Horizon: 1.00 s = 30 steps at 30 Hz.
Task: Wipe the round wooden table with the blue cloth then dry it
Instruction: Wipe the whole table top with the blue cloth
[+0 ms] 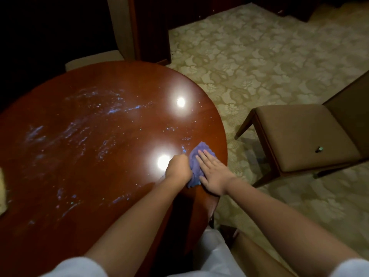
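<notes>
The round wooden table [83, 120] is glossy red-brown, with wet streaks across its middle and left and two lamp reflections on it. The blue cloth [196, 166] lies bunched near the table's right edge. My left hand [177, 166] is curled into a fist and grips the cloth's left side. My right hand [214, 171] lies flat with straight fingers pressing on the cloth's right side. Part of the cloth is hidden under both hands.
A padded brown chair [303, 136] stands to the right on the patterned carpet [249, 56], with a small dark object [318, 149] on its seat. A yellowish cloth [2, 188] shows at the table's left edge. Dark wooden furniture [151, 29] stands behind the table.
</notes>
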Each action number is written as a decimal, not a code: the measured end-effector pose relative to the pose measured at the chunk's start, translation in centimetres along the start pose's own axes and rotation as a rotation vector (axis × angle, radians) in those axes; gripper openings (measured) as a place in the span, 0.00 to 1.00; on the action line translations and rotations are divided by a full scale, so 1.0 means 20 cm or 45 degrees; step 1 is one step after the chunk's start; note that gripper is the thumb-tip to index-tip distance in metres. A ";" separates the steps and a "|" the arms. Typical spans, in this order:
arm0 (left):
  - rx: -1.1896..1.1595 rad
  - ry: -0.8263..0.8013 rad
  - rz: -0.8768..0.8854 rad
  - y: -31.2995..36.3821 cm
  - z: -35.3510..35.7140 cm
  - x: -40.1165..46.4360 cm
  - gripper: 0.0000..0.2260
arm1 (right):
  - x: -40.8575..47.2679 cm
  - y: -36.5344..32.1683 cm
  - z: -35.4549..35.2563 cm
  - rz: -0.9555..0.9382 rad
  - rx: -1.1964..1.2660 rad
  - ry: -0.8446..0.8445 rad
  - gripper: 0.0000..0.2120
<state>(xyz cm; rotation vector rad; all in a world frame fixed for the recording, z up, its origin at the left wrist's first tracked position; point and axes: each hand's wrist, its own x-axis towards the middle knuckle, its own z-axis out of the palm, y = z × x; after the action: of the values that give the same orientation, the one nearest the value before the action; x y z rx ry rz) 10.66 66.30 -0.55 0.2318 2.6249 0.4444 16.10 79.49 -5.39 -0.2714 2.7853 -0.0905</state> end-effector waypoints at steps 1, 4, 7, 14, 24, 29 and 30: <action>0.003 -0.003 0.009 -0.01 0.01 -0.02 0.09 | -0.03 -0.02 0.01 0.022 -0.003 0.007 0.44; 0.034 -0.035 0.050 -0.02 0.04 -0.10 0.10 | -0.14 -0.10 0.05 0.101 0.005 0.086 0.41; 0.072 -0.068 0.129 -0.04 0.09 -0.20 0.09 | -0.25 -0.17 0.11 0.172 0.105 -0.026 0.32; 0.163 -0.127 0.239 -0.11 0.15 -0.38 0.07 | -0.45 -0.39 0.13 0.278 0.082 -0.136 0.36; 0.182 -0.119 0.273 -0.15 0.15 -0.45 0.10 | -0.49 -0.43 0.17 0.305 0.258 -0.010 0.32; 0.125 -0.151 0.260 -0.13 0.11 -0.38 0.08 | -0.40 -0.37 0.12 0.363 0.616 -0.023 0.29; 0.126 -0.147 0.260 -0.12 0.11 -0.36 0.08 | -0.38 -0.34 0.12 0.380 0.668 0.003 0.27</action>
<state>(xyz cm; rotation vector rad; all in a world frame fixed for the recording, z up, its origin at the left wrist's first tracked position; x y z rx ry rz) 17.77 62.94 -0.17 0.5449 2.5221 0.3571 25.06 74.15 -4.50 0.2723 2.6466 -0.7267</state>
